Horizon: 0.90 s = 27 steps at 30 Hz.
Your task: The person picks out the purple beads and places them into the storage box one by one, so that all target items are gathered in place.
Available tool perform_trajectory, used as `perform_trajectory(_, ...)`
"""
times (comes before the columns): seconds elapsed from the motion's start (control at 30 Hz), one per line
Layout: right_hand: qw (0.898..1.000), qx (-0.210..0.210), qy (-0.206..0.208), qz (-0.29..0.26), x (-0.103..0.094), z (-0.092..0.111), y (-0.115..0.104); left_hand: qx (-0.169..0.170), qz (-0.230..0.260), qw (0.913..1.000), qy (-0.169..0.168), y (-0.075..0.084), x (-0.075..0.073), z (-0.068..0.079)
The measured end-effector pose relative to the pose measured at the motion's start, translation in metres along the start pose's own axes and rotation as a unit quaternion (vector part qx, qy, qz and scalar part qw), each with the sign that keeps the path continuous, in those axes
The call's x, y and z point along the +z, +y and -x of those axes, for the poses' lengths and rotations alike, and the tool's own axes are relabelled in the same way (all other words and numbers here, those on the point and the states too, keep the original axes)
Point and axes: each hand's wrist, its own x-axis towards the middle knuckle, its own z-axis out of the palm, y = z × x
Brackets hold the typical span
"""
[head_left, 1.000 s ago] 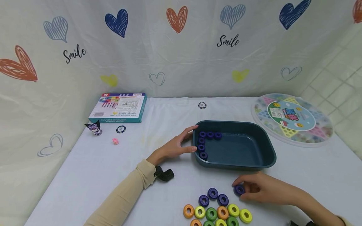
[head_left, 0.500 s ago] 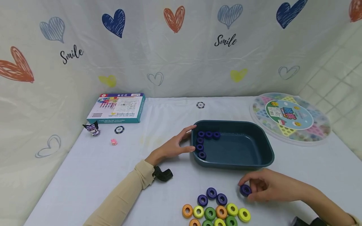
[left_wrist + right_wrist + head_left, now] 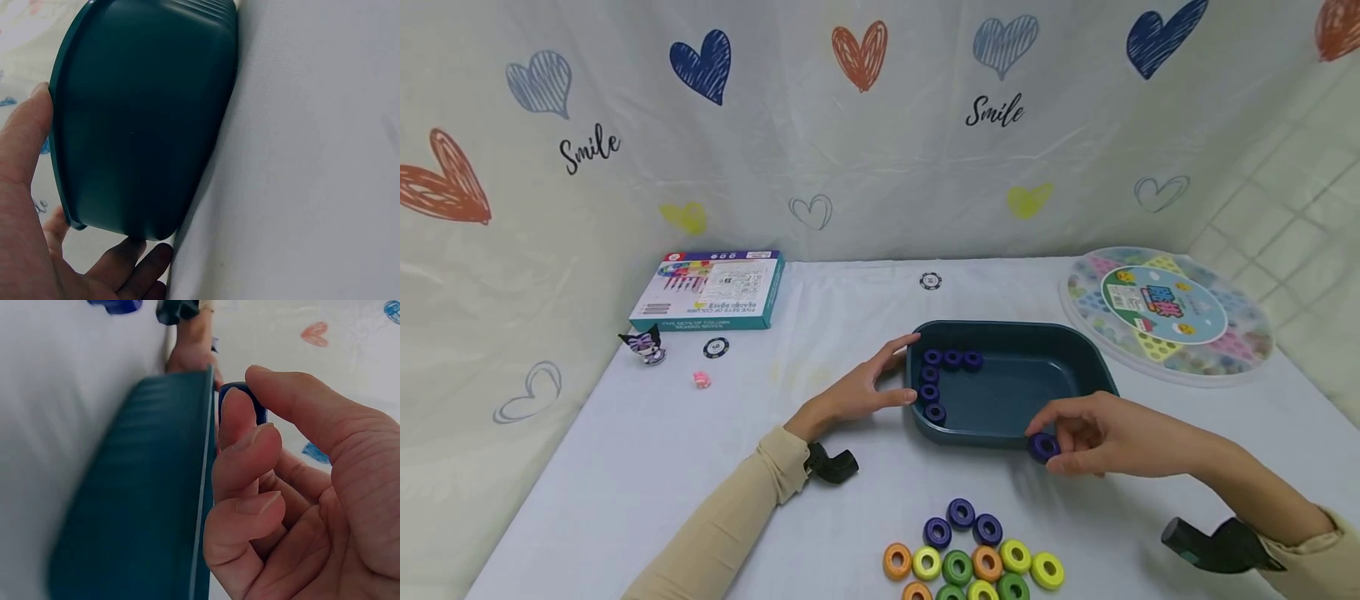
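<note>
My right hand (image 3: pixel 1120 437) pinches a dark purple ring bead (image 3: pixel 1043 447) between thumb and fingertips, at the front rim of the dark teal tray (image 3: pixel 1015 437). The right wrist view shows the bead (image 3: pixel 242 389) at the fingertips, partly hidden by them, beside the tray wall (image 3: pixel 144 487). My left hand (image 3: pixel 861 390) touches the tray's left end, thumb and fingers spread; in the left wrist view the thumb (image 3: pixel 28 134) meets the rim. Inside the tray, purple beads (image 3: pixel 930 374) form a column along the left side and a short row along the back.
Three purple beads (image 3: pixel 961 513) lie in front of the tray, above orange, yellow and green beads (image 3: pixel 957 567) cut off by the lower edge. A flat box (image 3: pixel 707 292), a small figurine (image 3: pixel 646 344), chip-like discs (image 3: pixel 716 347) and a round game board case (image 3: pixel 1168 312) stand around.
My right hand first shifts slightly right with the purple bead, then moves up to the tray's front rim. The left hand stays at the tray's left end.
</note>
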Motion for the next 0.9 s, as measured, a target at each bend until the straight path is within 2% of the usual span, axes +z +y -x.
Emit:
perform_trajectory(0.23, 1.000, 0.004, 0.004, 0.016, -0.019, -0.018, -0.002, 0.003, 0.000, 1.0000, 0.001, -0.001, 0.000, 0.000)
perform_trajectory(0.53, 0.999, 0.019, 0.014, 0.042, -0.042, -0.042, 0.008, 0.007, -0.001, 1.0000, -0.004, -0.001, 0.000, 0.000)
perform_trajectory(0.9, 0.994, 0.050, 0.056, 0.075, -0.061, -0.073, 0.021, 0.004, 0.000, 1.0000, -0.001, -0.001, 0.000, 0.000)
